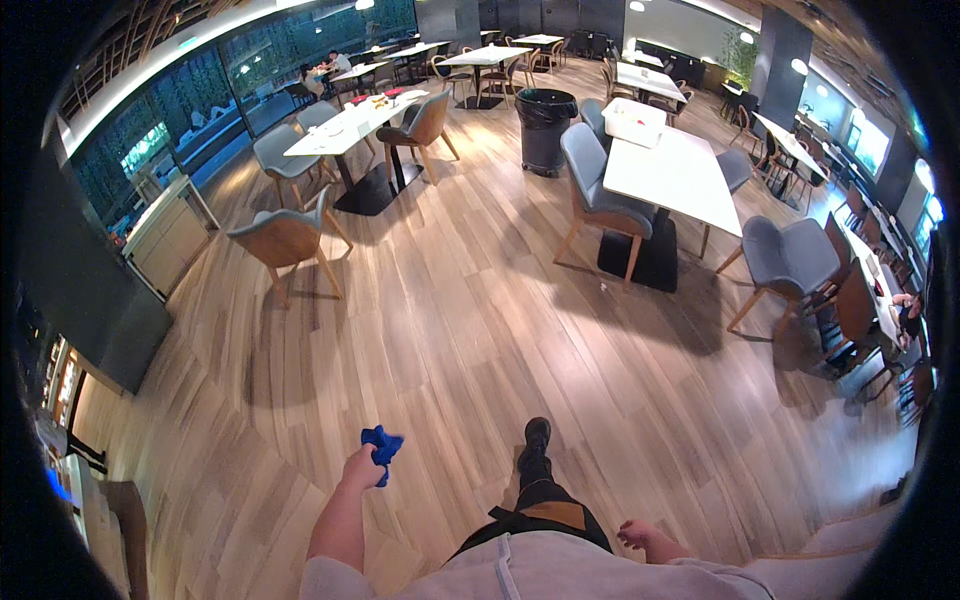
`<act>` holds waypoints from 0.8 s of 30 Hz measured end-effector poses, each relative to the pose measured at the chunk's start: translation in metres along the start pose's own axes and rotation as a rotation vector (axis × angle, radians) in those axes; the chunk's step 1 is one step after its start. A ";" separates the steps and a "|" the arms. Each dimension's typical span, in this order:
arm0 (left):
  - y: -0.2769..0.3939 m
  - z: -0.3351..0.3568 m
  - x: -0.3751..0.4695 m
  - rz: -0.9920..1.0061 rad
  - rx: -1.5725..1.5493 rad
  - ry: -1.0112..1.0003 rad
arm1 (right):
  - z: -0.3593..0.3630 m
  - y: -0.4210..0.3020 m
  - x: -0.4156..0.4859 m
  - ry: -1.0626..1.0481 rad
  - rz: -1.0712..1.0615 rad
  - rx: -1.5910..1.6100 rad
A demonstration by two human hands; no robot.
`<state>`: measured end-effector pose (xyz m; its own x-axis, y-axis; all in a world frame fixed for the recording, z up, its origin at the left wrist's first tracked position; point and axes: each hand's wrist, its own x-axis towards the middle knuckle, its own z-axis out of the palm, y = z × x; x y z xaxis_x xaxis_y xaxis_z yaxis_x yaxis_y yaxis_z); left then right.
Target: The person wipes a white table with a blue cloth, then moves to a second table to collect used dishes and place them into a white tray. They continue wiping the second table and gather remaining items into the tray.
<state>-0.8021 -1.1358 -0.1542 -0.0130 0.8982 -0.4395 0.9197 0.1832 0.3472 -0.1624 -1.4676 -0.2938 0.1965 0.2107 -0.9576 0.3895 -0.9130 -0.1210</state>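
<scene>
In the lower left, my left hand (363, 468) grips a crumpled blue cloth (384, 447), which sticks out above and beside the fingers. My right hand (637, 534) hangs low by my right side, its fingers loosely bent and slightly apart, with nothing seen in it. Neither hand touches any furniture. Between them one black shoe (537, 435) is on the wood-plank floor (450, 330), one leg forward. Ahead to the right, a white table (675, 176) carries a white plastic tub (634, 124) with some items inside that are too small to name.
A black bin with a liner (546, 135) stands left of that table. Grey padded chairs (607, 187) surround it; another chair (289, 240) is ahead left. Dishes lie on the left table (360, 124). People sit at the far left (330, 67) and right edge (907, 315).
</scene>
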 end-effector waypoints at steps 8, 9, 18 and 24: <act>0.042 0.012 0.121 -0.161 -0.039 -0.335 | -0.133 -0.280 0.164 -0.308 -0.148 -0.134; 0.060 0.011 0.127 -0.151 -0.025 -0.462 | -0.165 -0.326 0.172 -0.230 -0.232 -0.372; 0.132 -0.031 0.267 -0.426 -0.128 -0.570 | -0.437 -0.762 0.149 0.432 -0.731 -0.136; 0.228 -0.063 0.525 -0.204 -0.126 -0.630 | -0.520 -0.853 0.217 0.457 -0.745 -0.494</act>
<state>-0.6237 -0.5978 -0.2535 0.0847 0.4424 -0.8928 0.8699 0.4040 0.2828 0.0161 -0.4616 -0.2627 0.0372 0.8781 -0.4770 0.8633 -0.2686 -0.4272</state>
